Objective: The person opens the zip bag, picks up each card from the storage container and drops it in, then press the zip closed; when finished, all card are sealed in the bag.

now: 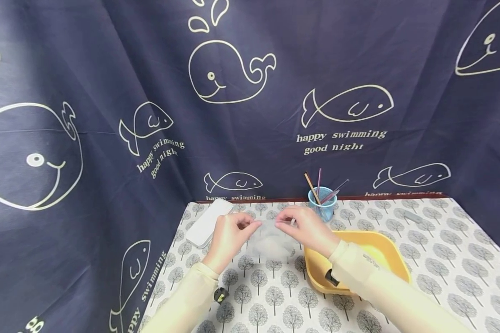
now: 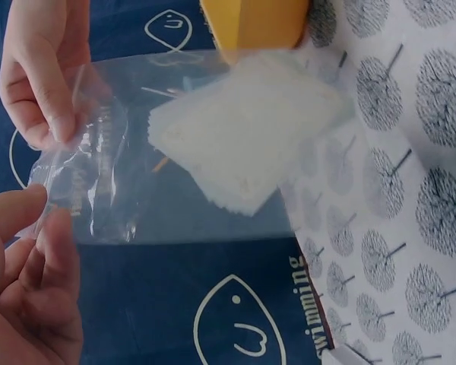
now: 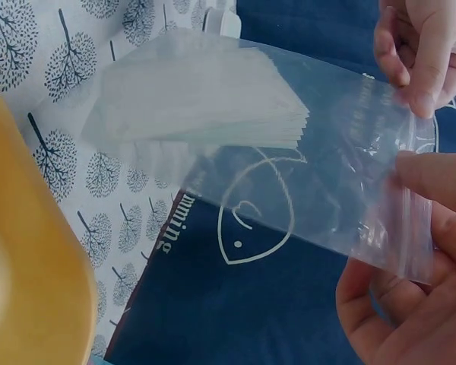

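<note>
A clear zip bag (image 1: 271,238) hangs between my two hands above the table, its zip edge at the top. My left hand (image 1: 235,236) pinches one end of that edge between thumb and fingers. At the other end my right hand (image 1: 306,226) pinches the plastic. Low inside the bag lies a stack of thin whitish sheets (image 3: 205,95), their edges fanned in the right wrist view. The left wrist view shows the same stack (image 2: 243,129) lying slantwise in the bag. What the sheets are I cannot tell.
A yellow bin (image 1: 358,291) stands beneath my right forearm. Behind it is a blue cup (image 1: 326,210) holding several pencils. On the left lies a white case (image 1: 208,224), and a small grey bar (image 1: 416,217) is at the right. A tree-print cloth (image 1: 258,300) covers the table.
</note>
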A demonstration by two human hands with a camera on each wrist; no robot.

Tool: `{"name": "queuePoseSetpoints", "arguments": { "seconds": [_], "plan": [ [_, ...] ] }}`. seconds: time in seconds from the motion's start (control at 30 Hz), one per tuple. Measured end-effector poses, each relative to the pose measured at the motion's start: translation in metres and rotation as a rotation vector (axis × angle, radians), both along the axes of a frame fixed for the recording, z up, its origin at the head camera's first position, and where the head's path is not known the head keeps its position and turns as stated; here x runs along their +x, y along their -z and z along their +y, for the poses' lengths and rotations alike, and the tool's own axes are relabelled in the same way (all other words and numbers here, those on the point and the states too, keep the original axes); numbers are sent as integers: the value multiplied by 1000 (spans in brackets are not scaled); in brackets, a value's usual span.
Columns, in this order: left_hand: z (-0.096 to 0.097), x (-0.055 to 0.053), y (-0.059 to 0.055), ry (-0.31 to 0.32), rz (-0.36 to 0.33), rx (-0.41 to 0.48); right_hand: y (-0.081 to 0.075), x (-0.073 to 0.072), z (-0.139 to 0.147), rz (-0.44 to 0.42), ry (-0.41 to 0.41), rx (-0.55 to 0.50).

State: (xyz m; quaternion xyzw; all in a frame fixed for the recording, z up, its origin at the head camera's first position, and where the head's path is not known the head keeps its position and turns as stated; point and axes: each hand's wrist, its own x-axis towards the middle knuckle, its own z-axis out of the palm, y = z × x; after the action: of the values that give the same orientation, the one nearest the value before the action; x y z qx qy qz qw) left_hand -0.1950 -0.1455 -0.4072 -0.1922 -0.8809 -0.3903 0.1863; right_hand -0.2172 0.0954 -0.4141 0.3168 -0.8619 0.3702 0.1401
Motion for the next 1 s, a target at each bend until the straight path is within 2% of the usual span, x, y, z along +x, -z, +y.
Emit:
{"name": "queuePoseSetpoints", "arguments": {
  "seconds": [0.13,0.23,0.3,0.4,0.6,1.0],
  "plan": [
    [-1,0,1,-46,55,-88,-1,-1,-2,37,-9,30],
    [0,0,1,-65,60,-144,-1,-1,-4,58,-20,39],
    [2,-1,1,-47,46,-159,0,-1,-5,70,-26,38],
    [6,-2,2,13,19,-154,-1,-1,-6,78,-25,42],
    [16,-5,2,115,27,-134,-2,0,-9,43,-21,56],
    [23,-6,2,142,58,-165,-3,1,-9,79,-25,98]
  ]
}}
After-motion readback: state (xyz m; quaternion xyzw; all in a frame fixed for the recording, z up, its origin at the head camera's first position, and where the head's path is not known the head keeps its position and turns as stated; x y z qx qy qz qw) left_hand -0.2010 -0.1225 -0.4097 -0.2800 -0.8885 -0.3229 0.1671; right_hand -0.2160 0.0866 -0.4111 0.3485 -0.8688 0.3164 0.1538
